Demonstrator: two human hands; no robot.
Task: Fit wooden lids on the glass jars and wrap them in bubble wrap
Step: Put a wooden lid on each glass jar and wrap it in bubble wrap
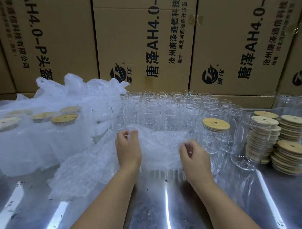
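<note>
- A sheet of bubble wrap (159,145) was held up over the shiny metal table (186,208), just in front of the rows of open glass jars (157,110).
- The far edge of the sheet was pinched by the fingers of the left hand (128,148), which were closed together on it.
- The near right edge was pinched the same way by the right hand (192,156), with the fingers curled shut on the plastic.
- One jar with a wooden lid (216,125) already on it was seen just to the right of the sheet, not yet wrapped.
- More wooden lids were piled in stacks (288,151) at the far right.
- Wrapped jars with lids (64,119) were stood together on the left, near a big heap of loose wrap (79,88).
- The bubble wrap was judged to be very light, soft and floppy, so it was best held by its edges and kept spread out.
- The glass jars were judged to be hard, smooth, slippery and easy to break, so each was best held around its middle and set down gently.
</note>
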